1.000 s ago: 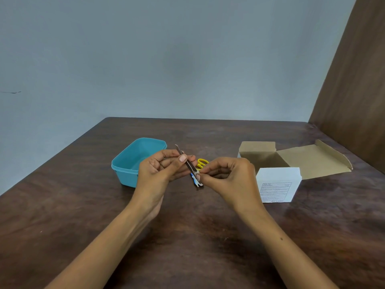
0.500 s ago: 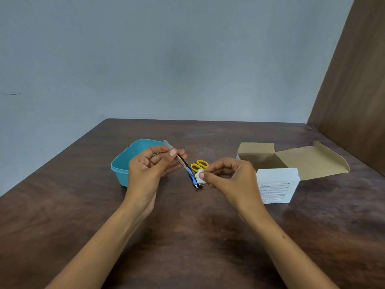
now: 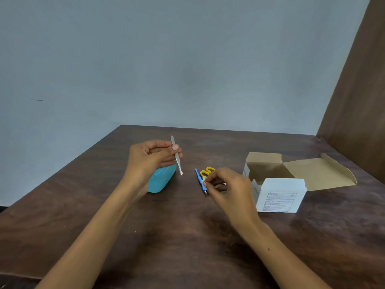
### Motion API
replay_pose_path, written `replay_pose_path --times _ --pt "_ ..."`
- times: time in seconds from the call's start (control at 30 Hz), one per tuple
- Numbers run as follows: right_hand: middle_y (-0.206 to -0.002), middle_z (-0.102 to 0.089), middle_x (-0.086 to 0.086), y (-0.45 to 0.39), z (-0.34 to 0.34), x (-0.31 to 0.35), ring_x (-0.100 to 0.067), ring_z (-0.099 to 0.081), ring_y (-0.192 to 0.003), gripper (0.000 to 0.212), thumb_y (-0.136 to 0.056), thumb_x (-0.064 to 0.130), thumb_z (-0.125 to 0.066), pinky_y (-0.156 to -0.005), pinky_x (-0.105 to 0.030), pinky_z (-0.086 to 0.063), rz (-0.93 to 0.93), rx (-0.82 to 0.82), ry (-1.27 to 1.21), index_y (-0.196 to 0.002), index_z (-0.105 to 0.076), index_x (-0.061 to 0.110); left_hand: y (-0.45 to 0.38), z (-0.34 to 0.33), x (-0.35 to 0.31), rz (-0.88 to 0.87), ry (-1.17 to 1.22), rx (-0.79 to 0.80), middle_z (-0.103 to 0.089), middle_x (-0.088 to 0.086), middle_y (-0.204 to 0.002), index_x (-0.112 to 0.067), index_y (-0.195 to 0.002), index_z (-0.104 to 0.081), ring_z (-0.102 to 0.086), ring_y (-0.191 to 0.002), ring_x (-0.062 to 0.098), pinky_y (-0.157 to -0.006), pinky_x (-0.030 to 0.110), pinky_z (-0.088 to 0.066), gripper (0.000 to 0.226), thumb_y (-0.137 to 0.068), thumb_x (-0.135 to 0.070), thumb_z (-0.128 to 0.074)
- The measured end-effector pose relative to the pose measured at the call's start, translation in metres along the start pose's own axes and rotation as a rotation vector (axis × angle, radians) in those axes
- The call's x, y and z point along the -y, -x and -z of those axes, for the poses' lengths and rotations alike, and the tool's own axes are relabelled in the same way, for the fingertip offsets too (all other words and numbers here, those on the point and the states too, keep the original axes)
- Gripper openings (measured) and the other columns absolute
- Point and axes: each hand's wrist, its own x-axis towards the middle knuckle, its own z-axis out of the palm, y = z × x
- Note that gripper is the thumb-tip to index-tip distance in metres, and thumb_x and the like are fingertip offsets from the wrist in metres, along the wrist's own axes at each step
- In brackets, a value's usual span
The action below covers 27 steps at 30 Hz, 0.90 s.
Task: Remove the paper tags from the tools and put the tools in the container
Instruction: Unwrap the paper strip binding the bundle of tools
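Two hands have parted since a second ago, when both worked on the same tool. On my left, the tub [image 3: 159, 181] sits on the table [image 3: 83, 205], mostly hidden behind my left hand [image 3: 149, 156]. That hand pinches the tweezers [image 3: 176, 156] between thumb and fingers, now bare and lifted clear, tip down beside the tub. So the tag is off, and I judge the drop into the tub comes next. Right of that, a blue pick [image 3: 200, 180] and yellow scissors [image 3: 206, 172] lie on the table. My right hand [image 3: 226, 186] has come down beside them, fingertips pinching a small white scrap, probably the tag [image 3: 203, 180]. Farthest right stands the open box [image 3: 277, 180].
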Motion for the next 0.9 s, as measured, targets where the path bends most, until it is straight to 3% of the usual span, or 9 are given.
replay_pose_path --times 0.1,0.27,0.4,0.6,0.73,0.9 --pt "-0.078 -0.067 0.004 -0.003 -0.005 0.0 -0.007 -0.066 -0.067 0.016 -0.075 0.003 -0.075 -0.06 -0.029 -0.057 0.02 0.022 0.015 -0.075 -0.066 0.016 -0.015 0.016 -0.011 0.03 -0.133 0.007 -0.075 0.015 -0.085 0.003 -0.095 -0.069 -0.074 -0.078 0.023 -0.071 0.029 -0.06 0.024 -0.075 -0.008 -0.075" --pt "-0.08 -0.068 0.004 -0.005 -0.011 -0.002 -0.01 -0.066 -0.076 0.014 -0.075 0.005 -0.074 -0.061 -0.033 -0.056 0.034 0.06 0.048 -0.075 -0.066 0.016 -0.041 0.032 -0.018 0.152 -0.421 0.064 -0.073 0.019 -0.084 0.005 -0.092 -0.069 -0.073 -0.076 0.023 -0.066 0.029 -0.061 0.022 -0.074 -0.006 -0.077" --pt "-0.076 -0.066 0.005 -0.004 -0.011 -0.006 -0.012 -0.064 -0.067 0.015 -0.074 0.006 -0.074 -0.058 -0.036 -0.055 0.037 0.051 0.062 -0.073 -0.065 0.017 -0.056 0.035 -0.016 0.24 -0.668 0.093 -0.073 0.017 -0.079 0.003 -0.088 -0.069 -0.072 -0.064 0.015 -0.061 0.026 -0.06 0.018 -0.074 -0.004 -0.077" --pt "-0.076 -0.065 0.007 -0.005 -0.011 -0.01 -0.012 -0.063 -0.064 0.017 -0.075 0.007 -0.074 -0.057 -0.036 -0.055 0.027 0.082 0.07 -0.073 -0.064 0.02 -0.065 0.028 -0.001 0.173 -0.948 0.123 -0.073 0.016 -0.078 -0.002 -0.084 -0.074 -0.072 -0.07 0.022 -0.064 0.028 -0.06 0.014 -0.072 -0.006 -0.079" --pt "-0.074 -0.062 0.013 -0.006 -0.006 -0.01 -0.008 -0.062 -0.067 0.02 -0.073 0.002 -0.075 -0.059 -0.026 -0.054 0.029 0.084 0.075 -0.072 -0.065 0.019 -0.061 0.023 0.009 0.079 -1.091 0.135 -0.073 0.01 -0.083 -0.005 -0.086 -0.076 -0.069 -0.066 0.018 -0.061 0.024 -0.057 0.015 -0.071 -0.008 -0.08" --pt "-0.076 -0.066 0.008 -0.008 -0.003 -0.011 -0.01 -0.063 -0.067 0.018 -0.073 0.001 -0.074 -0.06 -0.029 -0.056 0.019 0.075 0.096 -0.073 -0.066 0.016 -0.052 0.019 0.016 0.046 -1.198 0.151 -0.073 0.008 -0.095 -0.007 -0.092 -0.075 -0.06 -0.073 0.013 -0.07 0.024 -0.05 0.019 -0.08 0.001 -0.063"
